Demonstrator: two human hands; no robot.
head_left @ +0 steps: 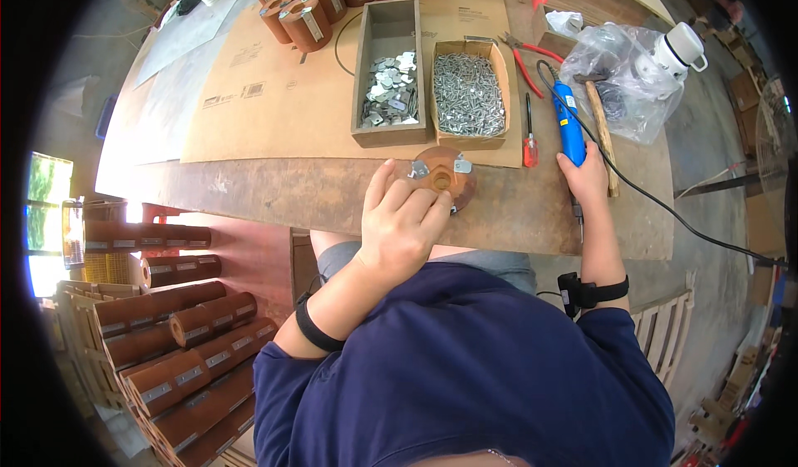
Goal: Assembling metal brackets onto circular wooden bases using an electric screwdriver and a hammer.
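Facing a long brown wooden bench (291, 197), before a narrow grey wooden tray (360, 93) of silvery metal plates. Holding a blue, stick-shaped power tool (568, 126) with the right hand (588, 176), with fingers wrapped closely around, arm stretched forward, tool tip toward the body. Reaching forward and rightward with the left hand (401, 230), knuckles up, fingers curled and slightly spread, over the near left of a reddish-brown round piece (468, 186) on the bench, near the front edge, bearing small silvery tabs (462, 165). Cannot tell whether pinching anything there.
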